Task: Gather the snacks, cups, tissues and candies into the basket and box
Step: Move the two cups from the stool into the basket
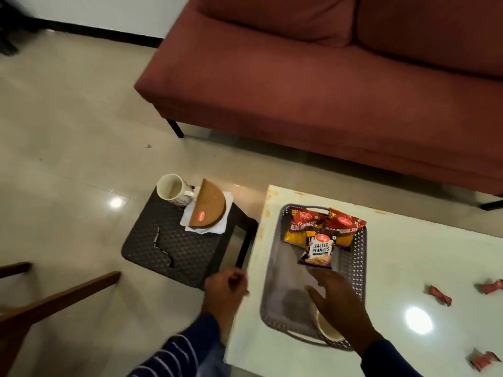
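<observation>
Head view: my right grip (336, 297), fingers spread and empty, hovers over the basket (275, 281); peanuts (319, 250) just beyond. Left grip (227, 291) loosely curled, empty. Candies (439, 295), rightward, should be next.

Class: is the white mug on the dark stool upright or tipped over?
Upright: the white mug stands on the stool, mouth facing up.

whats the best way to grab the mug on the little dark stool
Take the mug by its handle, which sticks out toward the wooden half-round holder. That side is crowded, so gripping the open rim from above, or wrapping the body from the bare left side, probably suits better. It stands upright on the stool corner.
</observation>
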